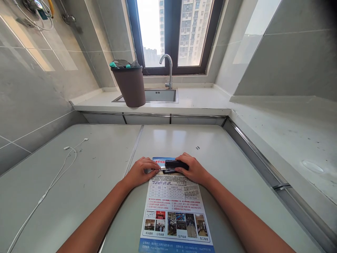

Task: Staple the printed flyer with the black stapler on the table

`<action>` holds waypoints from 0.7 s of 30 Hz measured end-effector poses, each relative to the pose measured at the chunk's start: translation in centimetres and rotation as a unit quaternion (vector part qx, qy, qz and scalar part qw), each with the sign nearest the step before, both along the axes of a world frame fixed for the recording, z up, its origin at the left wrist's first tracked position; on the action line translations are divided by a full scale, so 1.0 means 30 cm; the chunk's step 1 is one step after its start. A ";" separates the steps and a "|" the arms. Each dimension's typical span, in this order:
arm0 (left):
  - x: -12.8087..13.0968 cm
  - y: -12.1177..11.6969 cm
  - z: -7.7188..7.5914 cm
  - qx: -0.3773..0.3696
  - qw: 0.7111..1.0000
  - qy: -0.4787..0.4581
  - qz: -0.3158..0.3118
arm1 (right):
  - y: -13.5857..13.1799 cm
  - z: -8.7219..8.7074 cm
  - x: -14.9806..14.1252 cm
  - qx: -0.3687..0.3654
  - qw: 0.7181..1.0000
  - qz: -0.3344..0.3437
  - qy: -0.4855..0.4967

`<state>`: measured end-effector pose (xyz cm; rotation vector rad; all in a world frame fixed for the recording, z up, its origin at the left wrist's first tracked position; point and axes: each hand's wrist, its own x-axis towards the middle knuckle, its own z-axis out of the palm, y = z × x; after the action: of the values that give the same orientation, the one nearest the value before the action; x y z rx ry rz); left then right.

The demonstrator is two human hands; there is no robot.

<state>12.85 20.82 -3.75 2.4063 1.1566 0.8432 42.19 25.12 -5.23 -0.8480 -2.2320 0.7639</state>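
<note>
A black stapler (171, 164) lies over the upper part of a printed flyer (175, 196), its length running left to right. My right hand (193, 168) is closed around the black body at its right end. At the left end, my left hand (143, 171) pinches a thin silver metal piece that sticks out of the stapler, fingers and thumb pressed together. Whether staples are inside is hidden. The flyer has Chinese text, a table, several photos and blue bands. Both hands rest low over the folding table (210, 140).
Small staple strips (197, 148) lie beyond my right hand. A white cable (51, 184) and scattered loose staples (98, 176) are on the left. Behind stand a brown bin (130, 88) holding bottles, a sink (160, 95) and a tap (170, 72). A white counter (284, 119) borders the right.
</note>
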 end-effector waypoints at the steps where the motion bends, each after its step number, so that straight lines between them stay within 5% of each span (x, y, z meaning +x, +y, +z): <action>1: -0.008 0.000 -0.001 -0.004 1.000 -0.007 -0.001 | 0.000 0.000 0.002 -0.003 1.000 -0.001 0.002; 8: -0.036 0.005 0.010 0.000 0.999 0.016 -0.049 | 0.003 0.015 0.022 0.000 0.998 -0.022 0.059; 21: 0.068 -0.028 -0.004 0.007 0.998 -0.066 0.017 | -0.075 0.052 -0.044 0.034 0.995 0.068 0.071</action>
<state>14.89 19.99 -3.86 2.3097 1.1477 1.0072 40.86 22.86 -3.68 -0.5944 -2.1917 0.7824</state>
